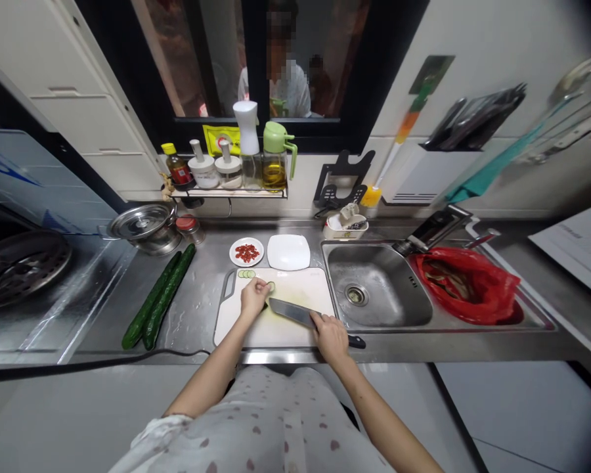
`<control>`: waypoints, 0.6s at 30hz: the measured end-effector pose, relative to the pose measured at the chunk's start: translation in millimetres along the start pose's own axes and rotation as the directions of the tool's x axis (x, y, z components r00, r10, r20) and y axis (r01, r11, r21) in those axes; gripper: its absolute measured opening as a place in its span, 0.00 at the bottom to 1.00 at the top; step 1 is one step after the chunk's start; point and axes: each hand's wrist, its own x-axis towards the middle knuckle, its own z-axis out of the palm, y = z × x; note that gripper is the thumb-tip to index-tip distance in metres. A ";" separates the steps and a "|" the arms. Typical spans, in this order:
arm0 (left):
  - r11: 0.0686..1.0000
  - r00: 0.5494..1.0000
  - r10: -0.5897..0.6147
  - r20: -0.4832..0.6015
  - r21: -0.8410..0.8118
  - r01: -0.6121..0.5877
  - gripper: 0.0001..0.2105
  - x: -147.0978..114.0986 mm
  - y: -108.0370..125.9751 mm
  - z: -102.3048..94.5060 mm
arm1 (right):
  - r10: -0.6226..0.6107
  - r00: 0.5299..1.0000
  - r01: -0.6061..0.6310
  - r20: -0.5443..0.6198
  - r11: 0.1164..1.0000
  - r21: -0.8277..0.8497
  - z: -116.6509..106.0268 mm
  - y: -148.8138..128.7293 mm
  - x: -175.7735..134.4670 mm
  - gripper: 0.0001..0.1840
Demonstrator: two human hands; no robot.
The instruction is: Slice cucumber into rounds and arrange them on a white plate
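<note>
My right hand (pixel 331 336) is wrapped round the black handle of a kitchen knife (pixel 291 311); its blade points left, low over the white cutting board (pixel 300 289). Between the closed fingertips of my left hand (pixel 255 297) is a thin cucumber slice (pixel 271 286), just beyond the blade's tip. A dark green bit shows beneath that hand, mostly hidden. Several cucumber slices (pixel 246 273) overlap in a row at the board's far left corner. Two whole cucumbers (pixel 170 299) lie side by side on the steel counter to the left.
Behind the board stand a small plate of chopped red pieces (pixel 247 252) and a white square plate (pixel 288 251). A sink (pixel 379 289) adjoins on the right, with a red plastic bag (pixel 497 292) beyond. Left are a lidded pot (pixel 148 226) and red-capped jar (pixel 190 230). A condiment shelf (pixel 229 194) overhangs the back.
</note>
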 end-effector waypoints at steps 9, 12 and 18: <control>0.986 0.973 -0.127 -0.194 0.083 0.146 0.07 49.6 -24.7 -8.6 | 0.036 0.999 -0.036 -0.007 0.999 -0.001 2.5 4.5 1.2 0.24; 0.975 0.965 -0.139 -0.222 0.142 0.173 0.07 55.1 -27.8 -6.4 | 0.044 0.999 -0.044 0.002 0.999 0.002 4.0 4.2 1.3 0.24; 0.962 0.963 -0.139 -0.230 0.200 0.186 0.06 59.3 -32.8 -1.3 | 0.056 0.998 -0.056 0.009 0.998 0.006 6.3 5.7 0.2 0.24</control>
